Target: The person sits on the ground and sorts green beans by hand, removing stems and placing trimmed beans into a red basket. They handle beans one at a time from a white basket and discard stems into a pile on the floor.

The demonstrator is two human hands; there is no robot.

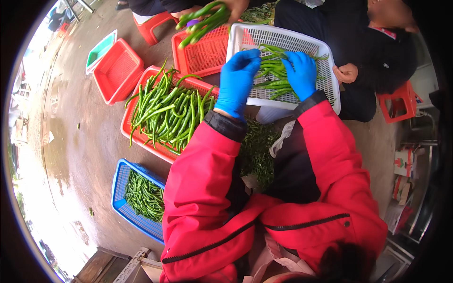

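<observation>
Near left: blue rectangular plastic basket [126, 210] holding small, slender green pods [144, 195]. Beyond it, orange-red plastic basket [151, 148] heaped with long, glossy green peppers [170, 111], axes mixed, many running near to far.

Center, farther: white rectangular slatted plastic basket [271, 103]. Slim green peppers [276, 84] lie in it as a loose layer, long axes mostly left-right, some slanting; they lie between and below the two blue-gloved hands. Left hand [236, 82]: fingers curled, tips drawn together above the layer's left end; cannot tell whether a pepper is pinched. Right hand [302, 75]: fingers bent downward, tips just over or against the peppers; grip cannot be determined.

Far: co-worker's hand [236, 8] grasping a bunch of long green peppers [207, 21], pointing near-left, above a red mesh plastic basket [203, 54].
</observation>
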